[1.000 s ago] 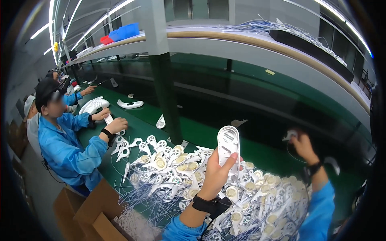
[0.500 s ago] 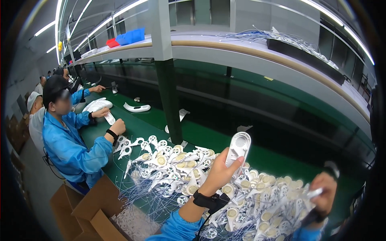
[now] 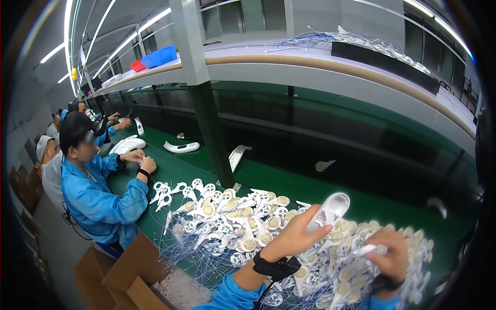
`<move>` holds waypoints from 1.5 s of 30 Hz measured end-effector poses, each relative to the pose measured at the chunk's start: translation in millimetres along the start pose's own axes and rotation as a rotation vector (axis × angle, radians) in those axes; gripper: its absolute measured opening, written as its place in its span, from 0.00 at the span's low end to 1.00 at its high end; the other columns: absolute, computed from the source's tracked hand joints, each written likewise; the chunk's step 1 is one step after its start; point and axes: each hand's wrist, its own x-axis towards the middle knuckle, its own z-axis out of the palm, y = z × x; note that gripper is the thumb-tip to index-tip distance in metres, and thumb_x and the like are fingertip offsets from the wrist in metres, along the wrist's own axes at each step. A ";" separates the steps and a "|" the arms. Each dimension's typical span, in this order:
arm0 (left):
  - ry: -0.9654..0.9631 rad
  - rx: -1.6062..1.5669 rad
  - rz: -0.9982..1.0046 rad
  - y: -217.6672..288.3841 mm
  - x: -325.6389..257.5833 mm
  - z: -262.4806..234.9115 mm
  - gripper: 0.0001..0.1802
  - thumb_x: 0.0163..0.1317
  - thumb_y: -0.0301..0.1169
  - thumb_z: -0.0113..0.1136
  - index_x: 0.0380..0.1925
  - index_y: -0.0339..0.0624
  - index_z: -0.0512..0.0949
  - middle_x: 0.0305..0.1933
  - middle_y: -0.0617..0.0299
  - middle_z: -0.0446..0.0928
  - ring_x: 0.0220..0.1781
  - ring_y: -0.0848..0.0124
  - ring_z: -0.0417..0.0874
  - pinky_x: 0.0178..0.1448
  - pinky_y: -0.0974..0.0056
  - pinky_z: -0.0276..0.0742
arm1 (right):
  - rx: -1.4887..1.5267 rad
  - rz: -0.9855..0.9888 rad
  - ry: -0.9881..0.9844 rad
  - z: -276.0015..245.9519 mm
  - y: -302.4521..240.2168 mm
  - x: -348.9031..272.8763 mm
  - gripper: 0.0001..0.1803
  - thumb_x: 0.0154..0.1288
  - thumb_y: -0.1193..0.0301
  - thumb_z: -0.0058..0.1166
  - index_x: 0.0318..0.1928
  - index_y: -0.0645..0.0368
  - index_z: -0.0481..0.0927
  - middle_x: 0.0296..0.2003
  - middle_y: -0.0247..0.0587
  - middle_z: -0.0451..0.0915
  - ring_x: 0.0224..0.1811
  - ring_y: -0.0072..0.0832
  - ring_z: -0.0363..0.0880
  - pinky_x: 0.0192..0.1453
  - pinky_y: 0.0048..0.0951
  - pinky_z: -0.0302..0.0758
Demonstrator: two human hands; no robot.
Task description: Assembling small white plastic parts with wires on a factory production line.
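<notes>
No readable text

No lettering, number, label or sign can be read: not on the carton [image 3: 135, 259] at the lower left, the blue bin [image 3: 159, 57] and red bin [image 3: 138, 65] at the upper left, the black tray [image 3: 382, 65] at the upper right, or the white shell [image 3: 335, 205] right of centre.

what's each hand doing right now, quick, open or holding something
Left hand: closed on a white shell with a perforated rounded end.
Right hand: closed, pinching a small white part, too blurred to identify.
</notes>
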 end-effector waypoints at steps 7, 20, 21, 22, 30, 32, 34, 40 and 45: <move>-0.125 0.075 -0.053 -0.4 1.7 11.0 0.27 0.66 0.39 0.59 0.60 0.36 0.67 0.45 0.46 0.80 0.44 0.60 0.83 0.49 0.60 0.76 | -0.014 0.058 0.031 2.2 4.6 -2.1 0.15 0.45 0.75 0.71 0.37 0.63 0.86 0.32 0.44 0.84 0.32 0.33 0.82 0.37 0.27 0.75; -0.214 0.099 -0.091 -17.0 0.0 21.7 0.26 0.66 0.35 0.60 0.60 0.34 0.67 0.49 0.50 0.79 0.49 0.66 0.80 0.52 0.63 0.75 | 0.007 0.143 0.081 -6.9 16.1 -10.1 0.16 0.47 0.75 0.70 0.40 0.62 0.87 0.32 0.42 0.82 0.32 0.28 0.80 0.35 0.24 0.74; -0.190 0.125 -0.090 -15.3 -1.6 20.1 0.26 0.66 0.34 0.60 0.60 0.33 0.68 0.48 0.50 0.79 0.49 0.67 0.80 0.52 0.63 0.76 | -0.019 0.173 0.104 -5.9 15.8 -9.3 0.16 0.47 0.75 0.70 0.40 0.62 0.87 0.32 0.42 0.82 0.32 0.28 0.80 0.35 0.24 0.74; -0.164 0.154 -0.088 -13.4 0.0 20.4 0.25 0.65 0.33 0.60 0.59 0.33 0.68 0.48 0.50 0.80 0.49 0.67 0.80 0.52 0.63 0.76 | 0.038 0.178 0.119 -4.8 16.6 -7.6 0.15 0.49 0.76 0.70 0.41 0.63 0.86 0.33 0.42 0.82 0.32 0.27 0.80 0.35 0.24 0.75; -0.250 0.259 -0.052 -13.4 4.3 29.7 0.28 0.62 0.33 0.59 0.61 0.36 0.65 0.42 0.43 0.81 0.39 0.55 0.86 0.37 0.60 0.80 | 0.039 0.123 0.162 -5.7 28.1 -6.5 0.15 0.54 0.76 0.68 0.43 0.64 0.85 0.35 0.43 0.83 0.33 0.26 0.81 0.34 0.23 0.77; -0.248 0.303 -0.084 -13.0 2.2 30.6 0.27 0.61 0.31 0.58 0.59 0.37 0.66 0.37 0.43 0.81 0.32 0.52 0.85 0.34 0.58 0.78 | 0.037 0.104 0.157 -2.3 31.9 -7.0 0.15 0.54 0.76 0.68 0.44 0.63 0.85 0.36 0.41 0.82 0.34 0.26 0.80 0.35 0.22 0.77; -0.258 0.316 -0.074 -10.9 1.8 33.1 0.27 0.60 0.31 0.58 0.59 0.38 0.66 0.35 0.43 0.81 0.30 0.51 0.84 0.33 0.58 0.77 | 0.047 0.140 0.127 -0.9 29.5 -7.0 0.15 0.55 0.75 0.69 0.45 0.62 0.85 0.37 0.40 0.80 0.34 0.25 0.80 0.35 0.22 0.77; -0.284 0.407 -0.039 -6.3 2.5 34.4 0.29 0.56 0.30 0.57 0.59 0.38 0.65 0.33 0.42 0.80 0.29 0.48 0.83 0.33 0.55 0.77 | 0.021 0.125 0.096 4.5 34.9 -4.8 0.16 0.56 0.73 0.68 0.46 0.62 0.85 0.37 0.40 0.80 0.32 0.23 0.79 0.34 0.22 0.77; -0.290 0.419 -0.026 -3.9 2.2 37.1 0.29 0.56 0.30 0.57 0.59 0.37 0.65 0.33 0.42 0.80 0.29 0.46 0.83 0.33 0.53 0.77 | 0.016 0.133 0.102 4.3 36.3 -6.6 0.16 0.56 0.73 0.68 0.46 0.62 0.85 0.37 0.40 0.80 0.30 0.23 0.79 0.33 0.22 0.77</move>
